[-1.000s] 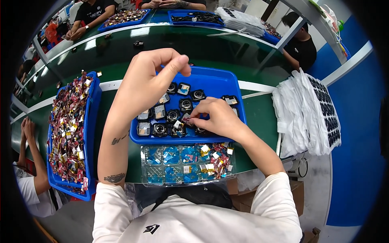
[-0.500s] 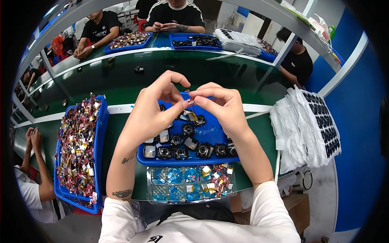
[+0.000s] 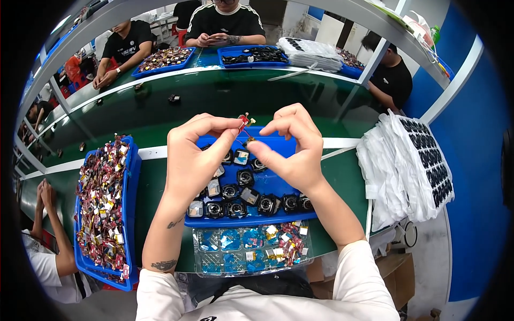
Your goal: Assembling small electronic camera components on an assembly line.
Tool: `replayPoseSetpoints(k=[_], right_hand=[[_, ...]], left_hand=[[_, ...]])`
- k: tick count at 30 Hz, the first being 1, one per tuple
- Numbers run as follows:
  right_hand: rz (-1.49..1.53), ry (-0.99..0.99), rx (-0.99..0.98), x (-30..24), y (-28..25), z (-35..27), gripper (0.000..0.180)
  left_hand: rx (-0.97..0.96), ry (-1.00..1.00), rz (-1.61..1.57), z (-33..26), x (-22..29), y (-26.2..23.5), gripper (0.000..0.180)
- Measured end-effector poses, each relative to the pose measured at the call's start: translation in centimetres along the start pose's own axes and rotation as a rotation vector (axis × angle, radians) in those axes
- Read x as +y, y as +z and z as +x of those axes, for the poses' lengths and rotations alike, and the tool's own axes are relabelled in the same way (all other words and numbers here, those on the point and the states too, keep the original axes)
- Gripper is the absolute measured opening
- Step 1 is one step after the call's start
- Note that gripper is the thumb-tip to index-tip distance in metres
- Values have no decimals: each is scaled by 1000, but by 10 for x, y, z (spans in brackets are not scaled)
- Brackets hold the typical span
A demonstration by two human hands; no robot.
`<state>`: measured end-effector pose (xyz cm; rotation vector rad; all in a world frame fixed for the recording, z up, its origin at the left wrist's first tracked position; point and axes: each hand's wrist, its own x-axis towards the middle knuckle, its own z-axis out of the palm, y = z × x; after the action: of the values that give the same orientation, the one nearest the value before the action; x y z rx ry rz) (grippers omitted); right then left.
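A small red circuit board with thin wires is pinched between thumb and index finger of my left hand. A small dark piece hangs below it on the wires. My right hand is just to the right, thumb and fingers apart, its thumb close to the dangling piece; whether they touch I cannot tell. Beneath both hands lies a blue tray with several black square watch-like cases. In front of it, a clear compartment tray holds blue film pieces, silver-yellow battery cells and red boards.
At left stands a blue bin heaped with red wired boards and cells. White padded sheets with black parts are stacked at right. Beyond the white rail runs a green conveyor belt with a few small parts. Co-workers sit across and at left.
My right hand has drawn away to the right and its fingers have parted. The red board is now in my left hand's pinch, turned upright with its wires hanging. Parts on the belt moved left.
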<state>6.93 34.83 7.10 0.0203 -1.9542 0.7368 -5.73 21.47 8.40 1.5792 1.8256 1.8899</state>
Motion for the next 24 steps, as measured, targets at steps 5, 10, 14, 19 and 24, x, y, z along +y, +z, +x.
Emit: replayPoseSetpoints(k=[5,10,14,19,24], right_hand=[[-201,-163,-14,2,0,7,17],[65,39,-71,6,-7,8,8],[247,191,-96,6,-9,6,8],[351,253,-110,10,-9,4,8],[430,294,-117,8,-8,4,9]], left_hand=[[55,-7,-13,2,-3,3,17],[-41,61,118,1,0,-3,15],[-105,12,64,-1,-6,-1,16],[-239,-150,-187,-2,1,-3,11],[-203,-255,-279,0,-1,-4,7]])
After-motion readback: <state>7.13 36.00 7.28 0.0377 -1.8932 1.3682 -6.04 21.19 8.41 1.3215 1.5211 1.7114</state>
